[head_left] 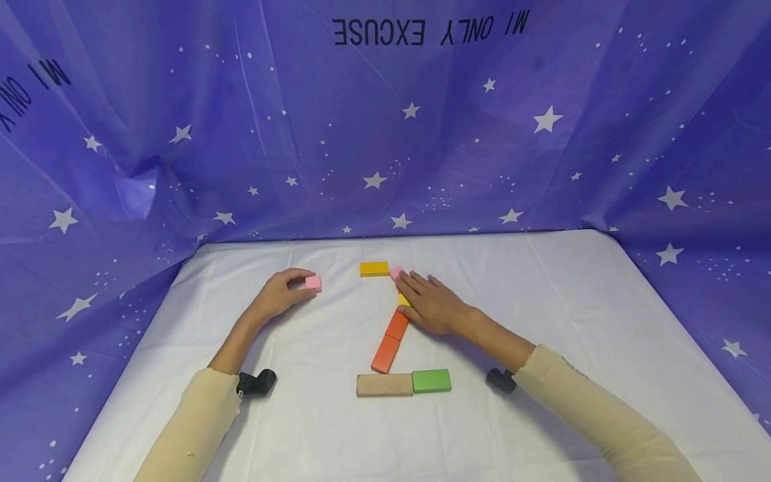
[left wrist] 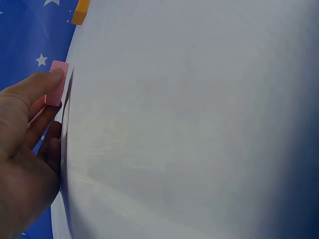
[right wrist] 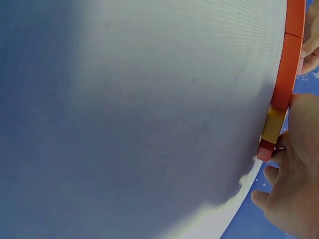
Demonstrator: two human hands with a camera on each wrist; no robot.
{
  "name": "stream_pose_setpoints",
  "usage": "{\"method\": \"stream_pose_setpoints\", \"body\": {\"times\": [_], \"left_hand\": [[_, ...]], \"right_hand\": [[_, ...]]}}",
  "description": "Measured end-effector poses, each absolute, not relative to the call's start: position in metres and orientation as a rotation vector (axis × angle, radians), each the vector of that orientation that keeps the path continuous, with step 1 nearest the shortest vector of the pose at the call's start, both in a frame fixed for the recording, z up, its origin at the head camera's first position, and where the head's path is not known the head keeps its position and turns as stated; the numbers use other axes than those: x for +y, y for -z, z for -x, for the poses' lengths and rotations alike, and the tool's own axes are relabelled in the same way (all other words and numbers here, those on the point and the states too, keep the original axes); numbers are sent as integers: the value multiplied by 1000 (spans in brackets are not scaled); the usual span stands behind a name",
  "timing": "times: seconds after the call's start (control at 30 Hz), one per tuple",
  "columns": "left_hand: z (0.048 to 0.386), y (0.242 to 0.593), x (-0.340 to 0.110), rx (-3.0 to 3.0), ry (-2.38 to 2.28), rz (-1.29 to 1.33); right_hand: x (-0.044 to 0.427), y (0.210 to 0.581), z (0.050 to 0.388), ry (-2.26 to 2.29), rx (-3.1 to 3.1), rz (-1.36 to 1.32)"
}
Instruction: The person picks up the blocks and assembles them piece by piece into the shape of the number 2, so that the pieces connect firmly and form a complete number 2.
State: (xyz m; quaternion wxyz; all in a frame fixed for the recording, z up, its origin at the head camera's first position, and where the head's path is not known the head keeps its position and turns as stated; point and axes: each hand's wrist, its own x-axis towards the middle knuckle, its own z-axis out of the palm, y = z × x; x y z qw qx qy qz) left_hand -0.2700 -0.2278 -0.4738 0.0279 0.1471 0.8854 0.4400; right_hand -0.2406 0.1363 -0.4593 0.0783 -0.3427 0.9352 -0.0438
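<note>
My left hand (head_left: 282, 293) pinches a pink block (head_left: 314, 284) between thumb and fingers, left of the other blocks; the left wrist view shows this pink block (left wrist: 58, 83) by the cloth's edge. Flat, with extended fingers, my right hand (head_left: 438, 306) reaches over the top of a slanting row. Its fingertips touch a second pink block (head_left: 395, 272), and its thumb lies by a yellow block (head_left: 404, 300), partly hidden under the hand. Below the yellow block, two red-orange blocks, an upper one (head_left: 397, 325) and a lower one (head_left: 385, 354), continue the slant.
An orange-yellow block (head_left: 374, 270) lies left of the second pink one. Nearest me, a plain wooden block (head_left: 385, 385) and a green block (head_left: 431, 381) lie end to end. White cloth (head_left: 518, 428) covers the table; a purple star-patterned curtain (head_left: 337, 134) hangs behind and at the sides.
</note>
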Motion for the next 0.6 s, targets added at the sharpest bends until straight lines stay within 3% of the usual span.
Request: {"method": "stream_pose_setpoints", "body": {"times": [0.6], "left_hand": [[285, 468, -201, 2691, -1426, -444]], "right_hand": [[137, 459, 242, 89, 2795, 1031]]}}
